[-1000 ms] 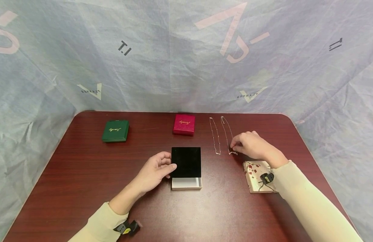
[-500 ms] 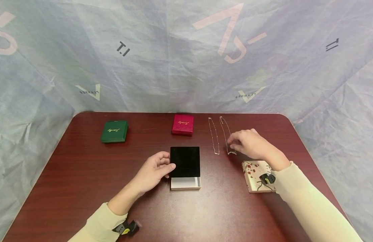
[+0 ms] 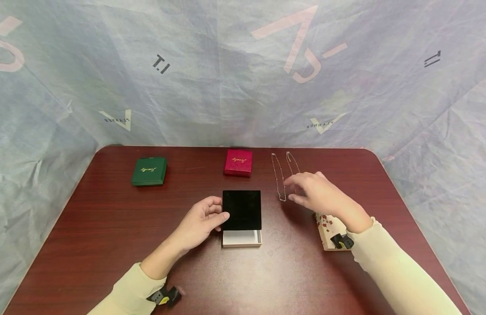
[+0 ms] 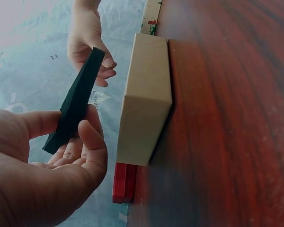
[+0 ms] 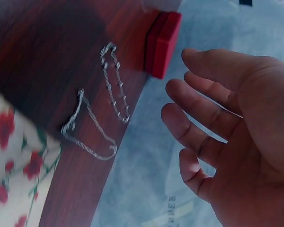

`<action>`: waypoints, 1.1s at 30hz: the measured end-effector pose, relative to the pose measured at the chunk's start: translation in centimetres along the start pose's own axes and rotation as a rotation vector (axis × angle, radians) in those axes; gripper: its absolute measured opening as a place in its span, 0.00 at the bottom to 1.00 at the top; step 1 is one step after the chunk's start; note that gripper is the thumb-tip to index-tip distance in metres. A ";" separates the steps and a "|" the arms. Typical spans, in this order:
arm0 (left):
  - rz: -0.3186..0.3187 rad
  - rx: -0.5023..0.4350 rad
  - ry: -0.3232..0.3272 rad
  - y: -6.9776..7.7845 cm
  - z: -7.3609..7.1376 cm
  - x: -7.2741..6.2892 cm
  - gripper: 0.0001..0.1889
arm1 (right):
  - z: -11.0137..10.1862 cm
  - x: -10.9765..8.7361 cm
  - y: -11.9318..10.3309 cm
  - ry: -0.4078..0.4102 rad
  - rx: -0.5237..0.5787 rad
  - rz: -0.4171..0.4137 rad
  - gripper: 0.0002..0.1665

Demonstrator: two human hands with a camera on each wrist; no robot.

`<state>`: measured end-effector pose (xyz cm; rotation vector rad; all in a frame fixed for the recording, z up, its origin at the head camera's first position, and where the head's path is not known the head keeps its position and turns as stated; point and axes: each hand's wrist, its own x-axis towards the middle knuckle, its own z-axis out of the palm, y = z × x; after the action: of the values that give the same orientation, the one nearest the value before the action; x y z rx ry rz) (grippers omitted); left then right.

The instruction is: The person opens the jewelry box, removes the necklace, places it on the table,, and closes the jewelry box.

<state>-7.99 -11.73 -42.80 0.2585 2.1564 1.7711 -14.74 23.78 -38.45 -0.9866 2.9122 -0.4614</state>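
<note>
Two necklaces [image 5: 109,86] show whole, left in the right-wrist view; head view's loosely spread right hand [image 3: 314,191] partly hides one. Left hand [image 3: 197,224] pinches black pad [image 3: 242,210].

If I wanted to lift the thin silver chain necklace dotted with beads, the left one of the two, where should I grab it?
Probably pinch the thin silver beaded necklace at its far end, coming from above: it lies flat on the dark red table as a long, narrow loop whose strands meet there. Avoid the plainer silver necklace to its right.
</note>
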 end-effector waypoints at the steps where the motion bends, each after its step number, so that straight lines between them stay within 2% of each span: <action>1: -0.001 0.000 0.000 0.0 0.0 0.0 0.24 | 0.1 0.0 -0.3 0.010 0.000 -0.010 0.20; 6: -0.008 -0.008 -0.001 0.1 -0.1 0.0 0.25 | 0.7 0.1 -1.7 0.044 0.012 -0.036 0.26; 14: -0.009 -0.011 -0.009 0.1 0.0 0.0 0.25 | 1.5 0.1 -3.5 0.056 0.054 -0.055 0.46; 22: -0.010 -0.023 -0.002 0.0 0.0 0.2 0.25 | 2.3 0.0 -5.0 0.047 0.104 -0.076 0.62; 28: -0.004 -0.030 -0.010 0.0 0.1 0.3 0.26 | 3.4 0.1 -6.2 0.051 0.111 -0.072 0.70; 33: -0.010 -0.022 -0.011 0.0 0.1 0.3 0.26 | 4.1 0.2 -6.8 0.057 0.114 -0.070 0.72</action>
<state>-8.24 -11.51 -42.87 0.2516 2.1262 1.7825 -10.39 17.37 -40.41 -1.0795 2.8699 -0.6622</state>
